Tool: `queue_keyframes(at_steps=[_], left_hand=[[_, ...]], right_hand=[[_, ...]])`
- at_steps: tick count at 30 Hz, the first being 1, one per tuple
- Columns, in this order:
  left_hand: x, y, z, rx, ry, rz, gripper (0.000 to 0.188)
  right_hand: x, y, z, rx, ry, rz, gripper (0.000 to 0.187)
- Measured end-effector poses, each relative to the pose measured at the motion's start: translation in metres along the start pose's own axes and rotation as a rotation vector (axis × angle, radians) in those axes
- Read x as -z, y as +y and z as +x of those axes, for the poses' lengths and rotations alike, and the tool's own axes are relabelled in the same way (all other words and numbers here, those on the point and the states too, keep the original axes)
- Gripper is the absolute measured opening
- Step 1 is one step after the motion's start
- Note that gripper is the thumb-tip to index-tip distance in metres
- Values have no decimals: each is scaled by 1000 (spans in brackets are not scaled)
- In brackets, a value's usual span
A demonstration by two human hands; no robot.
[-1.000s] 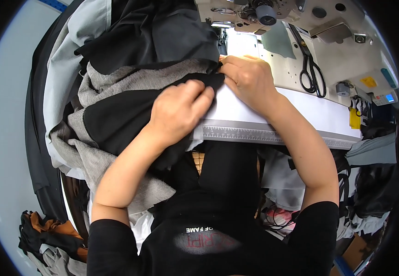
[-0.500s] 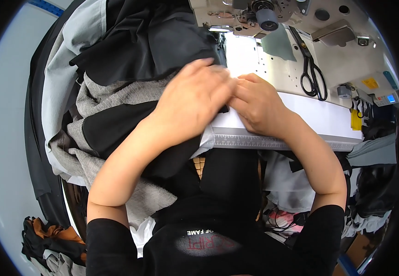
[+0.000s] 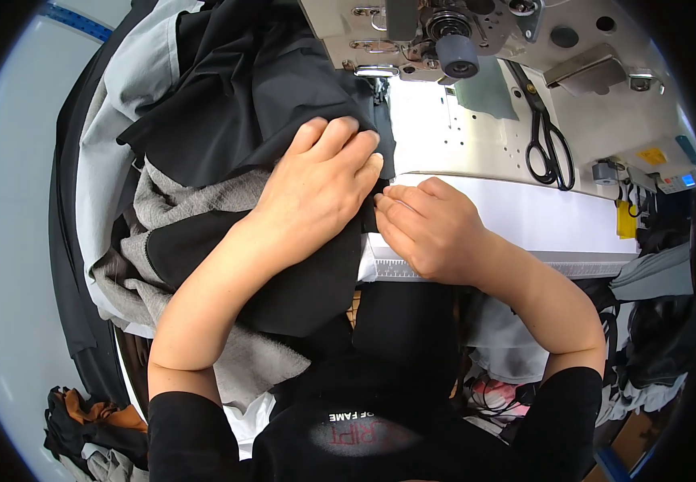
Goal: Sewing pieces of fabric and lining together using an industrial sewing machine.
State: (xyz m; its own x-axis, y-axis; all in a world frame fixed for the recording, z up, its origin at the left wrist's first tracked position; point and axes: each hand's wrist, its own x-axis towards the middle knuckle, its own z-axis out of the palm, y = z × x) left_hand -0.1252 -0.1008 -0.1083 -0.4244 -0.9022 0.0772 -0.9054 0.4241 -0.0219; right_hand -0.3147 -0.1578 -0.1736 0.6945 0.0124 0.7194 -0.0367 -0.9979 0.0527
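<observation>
Black fabric (image 3: 300, 92) with grey fleecy backing (image 3: 203, 201) lies in folds from the sewing machine (image 3: 452, 52) down toward my lap. My left hand (image 3: 324, 173) rests over the fabric near its right edge, fingers curled and closed on it. Close beside it, my right hand (image 3: 436, 229) pinches the same edge between thumb and fingers, just below the presser area. Its fingertips are partly hidden, and so is the thumb of the left hand. Below the right hand a grey ruler (image 3: 581, 267) runs along the front of the table.
Black scissors (image 3: 550, 140) lie on the machine bed, next to a grey-green scrap (image 3: 486, 88). A small control panel (image 3: 677, 183) is at the right. Piled garments (image 3: 95, 426) sit at lower left, with more cloth (image 3: 500, 337) below the table's right side.
My hands have moved apart from their overlap near the machine. The right came down and slightly left to the fabric edge; the left shifted slightly left, its fingers now curled.
</observation>
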Motion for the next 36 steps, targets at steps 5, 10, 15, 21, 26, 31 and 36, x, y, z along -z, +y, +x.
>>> queue_keyframes(at_steps=[5,10,15,21,26,31,36], left_hand=[[-28,-24,8,-254,297,25,32],[-31,-27,8,-144,535,-169,21],[-33,-16,6,-116,540,-163,24],[-42,-4,2,-92,556,-114,27],[-45,2,-1,2,549,-201,31],[-56,-19,11,-35,613,-236,17],[-55,-48,27,-82,597,-261,21]], right_hand=[[4,-1,4,-14,-62,-34,12],[8,1,3,-31,-48,-70,8],[6,3,0,-68,-40,-44,9],[9,1,-1,-83,-64,-35,12],[11,1,1,-79,-99,-46,15],[10,9,8,-79,-137,-79,16],[2,35,19,-52,-204,-156,9]])
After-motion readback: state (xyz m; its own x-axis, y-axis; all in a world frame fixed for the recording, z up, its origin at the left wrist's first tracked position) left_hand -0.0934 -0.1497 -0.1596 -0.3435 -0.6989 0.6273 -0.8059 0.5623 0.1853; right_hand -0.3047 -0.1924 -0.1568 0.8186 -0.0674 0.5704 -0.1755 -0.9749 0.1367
